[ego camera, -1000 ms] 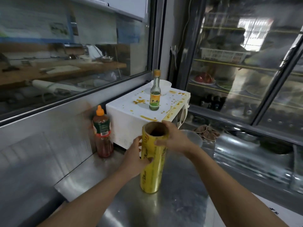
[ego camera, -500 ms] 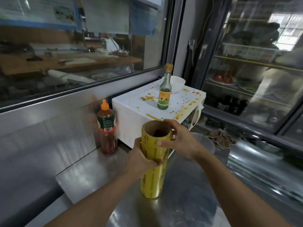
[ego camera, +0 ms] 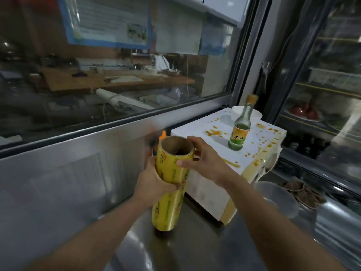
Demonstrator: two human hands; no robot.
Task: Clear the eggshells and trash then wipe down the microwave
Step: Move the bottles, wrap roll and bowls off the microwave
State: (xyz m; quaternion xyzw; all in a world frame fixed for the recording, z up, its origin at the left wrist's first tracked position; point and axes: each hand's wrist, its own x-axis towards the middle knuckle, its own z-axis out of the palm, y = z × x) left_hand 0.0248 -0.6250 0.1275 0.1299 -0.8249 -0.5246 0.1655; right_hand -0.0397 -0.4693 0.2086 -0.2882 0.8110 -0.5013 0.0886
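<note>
Bottle [ego camera: 240, 127] on microwave [ego camera: 197, 133]

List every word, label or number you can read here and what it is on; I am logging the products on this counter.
None can be read for sure.
Roll: red and green print along its yellow wrap, too blurred to read.
Bottle: dark characters on the yellow label, too blurred to read.
Poster behind the window: lines of text, too small to read.

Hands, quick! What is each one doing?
Left hand: grips the roll at its middle.
Right hand: holds the roll near its top.
</note>
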